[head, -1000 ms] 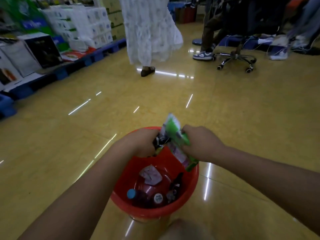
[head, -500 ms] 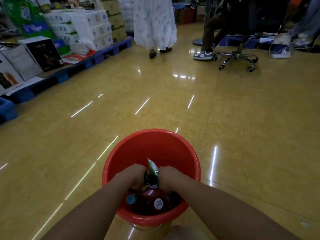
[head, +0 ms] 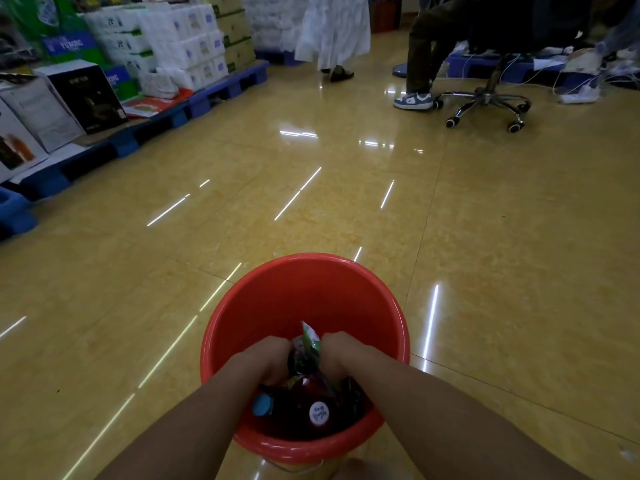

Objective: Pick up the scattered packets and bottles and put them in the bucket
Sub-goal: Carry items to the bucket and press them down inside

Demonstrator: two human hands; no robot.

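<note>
Gripping packets (head: 309, 341) deep in bucket (head: 304, 259), left hand (head: 273, 358), right hand (head: 337, 355) fingers curled; previously above rim.

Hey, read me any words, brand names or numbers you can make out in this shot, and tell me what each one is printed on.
"YURONG", as best it reads: blue panel on the stacked goods, far left.
"ONG", cut off: blue carton behind the black box.
Too blurred or small: print on the white bottle cap, green packet, dark packet, the white packs' purple labels, the black box's small print.
</note>
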